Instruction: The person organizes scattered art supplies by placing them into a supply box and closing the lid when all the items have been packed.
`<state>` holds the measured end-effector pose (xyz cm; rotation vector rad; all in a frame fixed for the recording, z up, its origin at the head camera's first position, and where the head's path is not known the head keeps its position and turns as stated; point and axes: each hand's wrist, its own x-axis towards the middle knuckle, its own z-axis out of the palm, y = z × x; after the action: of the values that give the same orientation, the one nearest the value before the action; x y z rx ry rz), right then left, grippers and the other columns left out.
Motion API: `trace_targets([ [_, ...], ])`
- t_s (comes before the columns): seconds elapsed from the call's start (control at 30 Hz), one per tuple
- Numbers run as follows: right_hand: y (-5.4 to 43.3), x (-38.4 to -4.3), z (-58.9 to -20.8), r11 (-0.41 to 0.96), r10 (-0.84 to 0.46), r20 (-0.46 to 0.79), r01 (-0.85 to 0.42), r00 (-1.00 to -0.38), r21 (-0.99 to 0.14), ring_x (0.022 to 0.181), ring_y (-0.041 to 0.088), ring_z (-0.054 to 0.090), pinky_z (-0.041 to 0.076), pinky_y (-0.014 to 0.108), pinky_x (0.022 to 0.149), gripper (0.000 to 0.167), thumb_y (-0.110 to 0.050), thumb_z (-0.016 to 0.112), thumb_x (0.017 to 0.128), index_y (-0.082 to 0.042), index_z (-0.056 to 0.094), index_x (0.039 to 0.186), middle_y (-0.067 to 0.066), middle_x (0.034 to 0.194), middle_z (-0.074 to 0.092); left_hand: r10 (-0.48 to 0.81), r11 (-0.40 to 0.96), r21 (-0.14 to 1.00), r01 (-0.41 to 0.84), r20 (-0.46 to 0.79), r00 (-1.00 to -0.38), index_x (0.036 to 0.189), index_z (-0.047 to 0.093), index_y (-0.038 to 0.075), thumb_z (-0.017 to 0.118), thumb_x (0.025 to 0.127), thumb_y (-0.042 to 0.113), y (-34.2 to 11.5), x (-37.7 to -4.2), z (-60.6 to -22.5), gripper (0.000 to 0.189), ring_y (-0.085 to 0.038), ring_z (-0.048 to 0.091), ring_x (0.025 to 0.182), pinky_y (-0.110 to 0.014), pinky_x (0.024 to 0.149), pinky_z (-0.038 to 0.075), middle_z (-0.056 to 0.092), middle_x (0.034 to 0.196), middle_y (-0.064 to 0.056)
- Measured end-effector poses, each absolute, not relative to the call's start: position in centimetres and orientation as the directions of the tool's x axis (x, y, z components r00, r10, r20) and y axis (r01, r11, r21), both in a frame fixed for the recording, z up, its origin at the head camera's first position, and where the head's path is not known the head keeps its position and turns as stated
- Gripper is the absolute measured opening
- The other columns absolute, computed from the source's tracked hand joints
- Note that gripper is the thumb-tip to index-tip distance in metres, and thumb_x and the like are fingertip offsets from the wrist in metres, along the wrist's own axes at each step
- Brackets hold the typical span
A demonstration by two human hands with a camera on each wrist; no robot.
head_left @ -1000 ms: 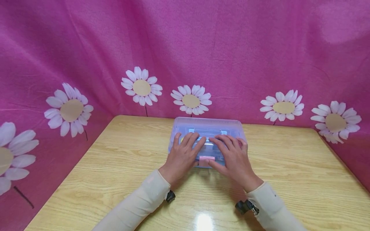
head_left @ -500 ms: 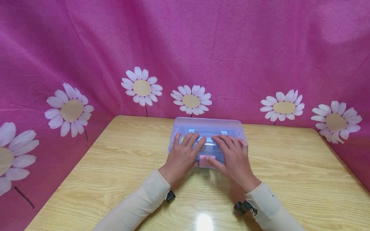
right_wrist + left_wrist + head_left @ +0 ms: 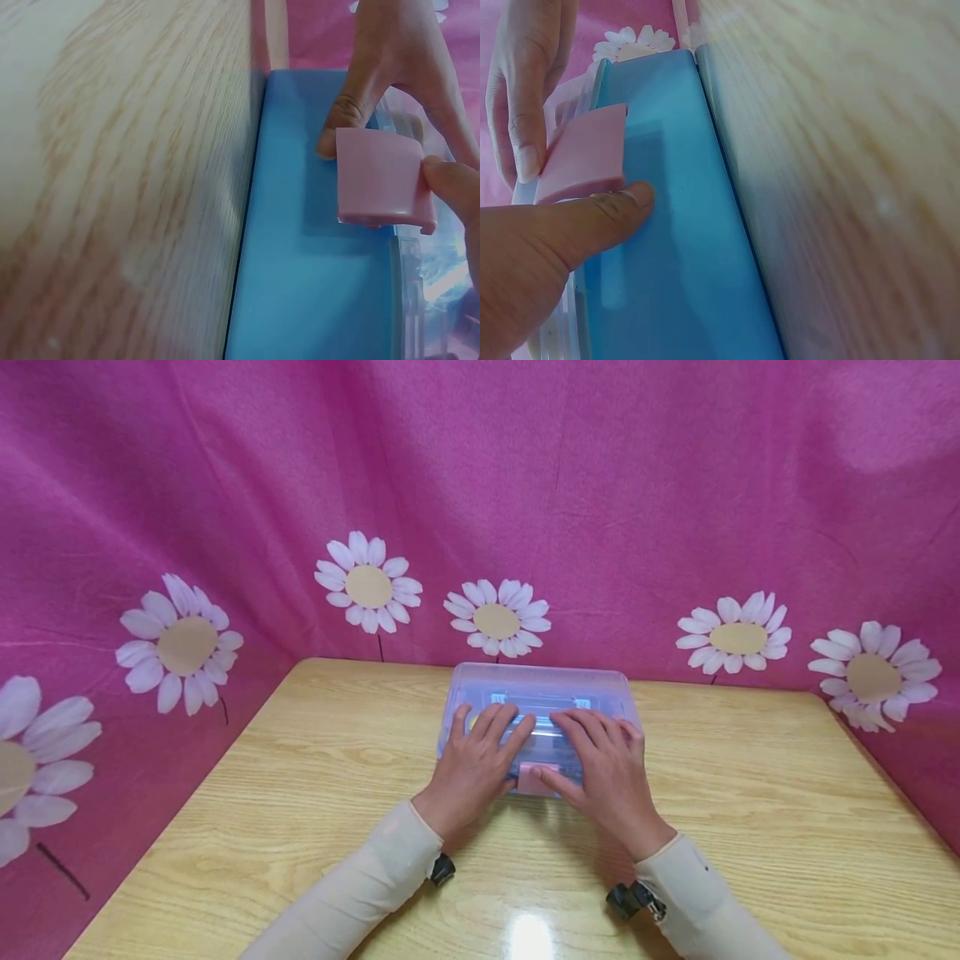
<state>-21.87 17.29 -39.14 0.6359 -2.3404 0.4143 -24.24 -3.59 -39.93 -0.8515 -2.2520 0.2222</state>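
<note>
A plastic storage box with a blue base (image 3: 697, 225) and a clear lid (image 3: 540, 681) sits on the table, a pink latch (image 3: 379, 176) at the middle of its front. My left hand (image 3: 471, 768) rests over the left part of the lid, fingers spread. Its thumb (image 3: 604, 225) lies against the blue front wall, right beside the latch. Over the right part rests my right hand (image 3: 609, 777), fingers extended on the lid, with its thumb (image 3: 450, 184) at the latch's upper edge. In both wrist views the latch's lower end stands out from the blue wall.
The wooden table (image 3: 300, 793) runs around the box. Behind it and along the sides hangs a pink cloth (image 3: 570, 510) printed with white daisies. Something yellow (image 3: 472, 723) shows through the lid by the left fingers.
My right hand has shifted slightly, its thumb moving from the latch's right side up onto its upper edge. The left hand and the box have stayed in place.
</note>
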Motion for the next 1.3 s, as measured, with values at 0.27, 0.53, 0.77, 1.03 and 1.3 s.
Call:
trace_targets([
  [0.27,17.29,-21.98,-39.2,0.831,-0.327,0.685,-0.543,-0.65,-0.118,0.121,0.03,0.045,0.022,0.056,0.101,0.073,-0.053,0.072,0.075,-0.013,0.055,0.133,0.009,0.13,0.054,0.637,0.767,-0.388,0.511,0.559,-0.531,0.143,0.037,0.016,0.077,0.067,0.061,-3.63,-24.24,-39.88,0.097,-0.026,0.037,0.129,-0.054,0.104,0.028,0.042,0.138,-0.01],
  [0.53,17.2,-22.12,-39.42,0.834,-0.324,0.704,-0.542,-0.632,-0.102,0.119,0.03,0.046,0.023,0.056,0.1,0.073,-0.053,0.071,0.075,-0.012,0.055,0.133,0.009,0.129,0.055,0.633,0.771,-0.391,0.502,0.554,-0.541,0.143,0.037,0.017,0.076,0.068,0.061,-3.57,-24.19,-39.88,0.096,-0.025,0.037,0.128,-0.054,0.103,0.028,0.042,0.137,-0.009],
  [0.77,17.13,-22.24,-39.6,0.837,-0.319,0.71,-0.538,-0.628,-0.099,0.118,0.03,0.046,0.023,0.055,0.1,0.073,-0.054,0.07,0.075,-0.012,0.055,0.132,0.009,0.128,0.055,0.629,0.775,-0.389,0.498,0.545,-0.555,0.143,0.036,0.018,0.076,0.069,0.06,-3.54,-24.17,-39.79,0.094,-0.026,0.036,0.128,-0.054,0.104,0.027,0.041,0.138,-0.009],
  [1.03,17.06,-22.14,-39.51,0.844,-0.318,0.711,-0.529,-0.627,-0.089,0.117,0.031,0.047,0.024,0.055,0.099,0.074,-0.053,0.07,0.075,-0.01,0.055,0.132,0.01,0.127,0.055,0.629,0.775,-0.385,0.501,0.541,-0.558,0.143,0.036,0.018,0.077,0.069,0.059,-3.55,-24.1,-39.72,0.094,-0.026,0.036,0.128,-0.054,0.104,0.027,0.041,0.138,-0.009],
  [1.3,16.94,-22.14,-39.46,0.849,-0.313,0.717,-0.522,-0.623,-0.082,0.117,0.032,0.047,0.024,0.055,0.099,0.074,-0.055,0.069,0.076,-0.01,0.055,0.132,0.011,0.127,0.055,0.632,0.772,-0.371,0.517,0.538,-0.558,0.143,0.035,0.018,0.078,0.068,0.058,-3.55,-24.02,-39.58,0.096,-0.026,0.035,0.128,-0.055,0.104,0.027,0.041,0.137,-0.009],
])
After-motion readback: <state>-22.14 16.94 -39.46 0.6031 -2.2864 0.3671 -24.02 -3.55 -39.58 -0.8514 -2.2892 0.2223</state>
